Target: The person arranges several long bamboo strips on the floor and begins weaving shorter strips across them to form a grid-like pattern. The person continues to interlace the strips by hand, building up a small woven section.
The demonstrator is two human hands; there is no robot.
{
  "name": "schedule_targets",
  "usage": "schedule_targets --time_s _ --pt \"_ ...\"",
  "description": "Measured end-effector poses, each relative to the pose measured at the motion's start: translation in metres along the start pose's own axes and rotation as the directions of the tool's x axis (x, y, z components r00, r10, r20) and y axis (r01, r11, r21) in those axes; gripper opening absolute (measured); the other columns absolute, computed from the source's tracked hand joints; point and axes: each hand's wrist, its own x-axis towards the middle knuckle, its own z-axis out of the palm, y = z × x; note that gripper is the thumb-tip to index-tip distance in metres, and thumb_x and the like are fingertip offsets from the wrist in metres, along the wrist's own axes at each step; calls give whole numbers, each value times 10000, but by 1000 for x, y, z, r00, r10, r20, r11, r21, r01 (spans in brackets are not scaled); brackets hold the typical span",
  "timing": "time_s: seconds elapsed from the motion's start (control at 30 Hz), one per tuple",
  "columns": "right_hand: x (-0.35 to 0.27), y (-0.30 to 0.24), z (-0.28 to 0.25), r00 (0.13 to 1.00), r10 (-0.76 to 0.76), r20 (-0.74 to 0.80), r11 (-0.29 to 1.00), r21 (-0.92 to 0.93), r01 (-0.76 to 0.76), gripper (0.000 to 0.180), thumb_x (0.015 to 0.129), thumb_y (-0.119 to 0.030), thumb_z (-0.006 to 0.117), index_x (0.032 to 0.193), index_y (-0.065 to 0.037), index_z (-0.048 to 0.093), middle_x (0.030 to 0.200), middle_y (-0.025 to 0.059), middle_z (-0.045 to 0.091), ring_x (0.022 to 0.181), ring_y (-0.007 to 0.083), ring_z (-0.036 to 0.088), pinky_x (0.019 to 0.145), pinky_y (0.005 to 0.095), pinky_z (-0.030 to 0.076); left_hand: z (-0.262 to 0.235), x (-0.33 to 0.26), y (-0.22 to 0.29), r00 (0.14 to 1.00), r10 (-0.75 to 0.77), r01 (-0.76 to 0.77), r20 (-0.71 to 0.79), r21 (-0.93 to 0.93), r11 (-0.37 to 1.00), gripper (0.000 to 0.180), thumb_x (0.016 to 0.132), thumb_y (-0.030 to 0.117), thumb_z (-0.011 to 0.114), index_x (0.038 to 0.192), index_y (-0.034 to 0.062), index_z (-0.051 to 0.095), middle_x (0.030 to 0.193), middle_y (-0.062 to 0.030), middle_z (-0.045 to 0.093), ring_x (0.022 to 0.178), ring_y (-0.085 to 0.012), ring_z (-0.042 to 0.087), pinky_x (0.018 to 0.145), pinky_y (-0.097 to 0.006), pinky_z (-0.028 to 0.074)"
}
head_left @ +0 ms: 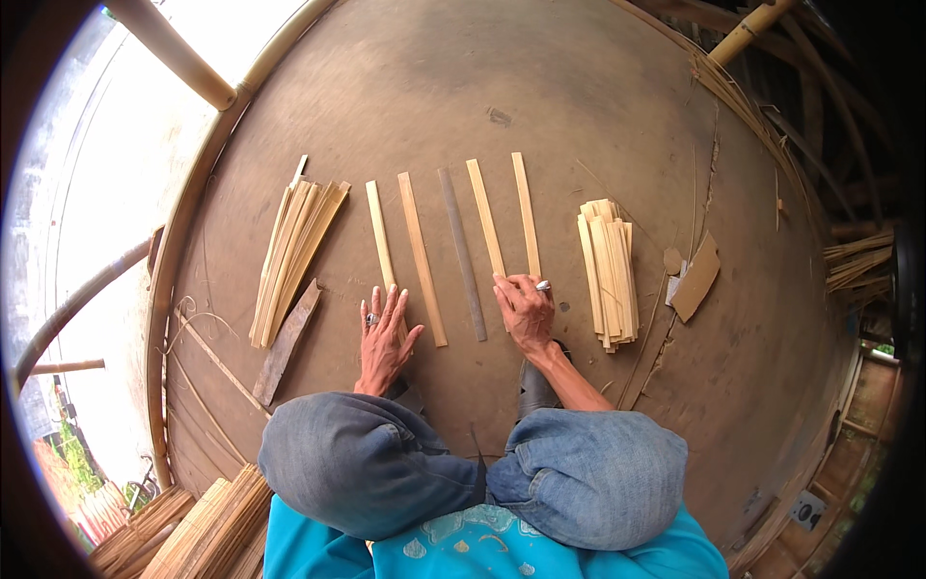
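Several flat bamboo strips lie apart on the brown floor, side by side and pointing away from me. My left hand [386, 338] is spread flat over the near end of the leftmost pale strip [379, 232], a ring on one finger. To its right lie a tan strip [422, 261] and a grey strip [462, 256], neither touched. My right hand [528, 314], also ringed, has its fingers bent and closed at the near end of a pale strip [485, 217]. Beside that, the rightmost strip [526, 212] runs under the same hand, which hides its near end.
A bundle of bamboo strips [297, 256] lies left, beside a dark flat piece [287, 343]. On the right sit another bundle [609, 275] and a brown scrap [696, 277]. Thin loose slivers are scattered about. A larger strip stack [207, 531] lies near left; a bamboo rail [169, 261] edges the floor.
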Motion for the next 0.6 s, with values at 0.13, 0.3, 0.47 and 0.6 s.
schedule_targets --time_s 0.13,0.3,0.47,0.6 --pt "13 7 -5 999 40 30 997 -65 -38 480 956 -259 770 1413 -138 681 968 50 651 869 253 639 841 429 515 4 3 0 1000 25 -25 8 22 999 760 1023 489 646 1655 164 377 1733 -72 328 1639 -328 162 1336 -519 97" --pt "9 14 -6 986 102 135 993 -70 -93 499 958 -271 774 1414 -98 669 915 76 638 809 281 658 784 435 551 14 10 11 991 133 -133 29 -9 991 810 989 513 683 1657 178 372 1723 -77 344 1633 -341 179 1334 -534 114" --pt "14 6 5 990 85 116 996 -51 -79 513 955 -271 778 1413 -69 663 864 103 638 771 300 663 749 445 550 5 12 12 984 170 -170 53 -8 985 842 965 537 701 1659 197 368 1717 -70 352 1630 -337 186 1335 -538 110" --pt "12 11 6 988 107 113 993 -51 -102 521 955 -280 780 1404 -44 662 830 118 644 744 303 665 739 442 549 8 17 19 980 190 -190 62 -5 982 866 950 557 707 1660 198 367 1717 -62 353 1630 -333 187 1336 -534 111"
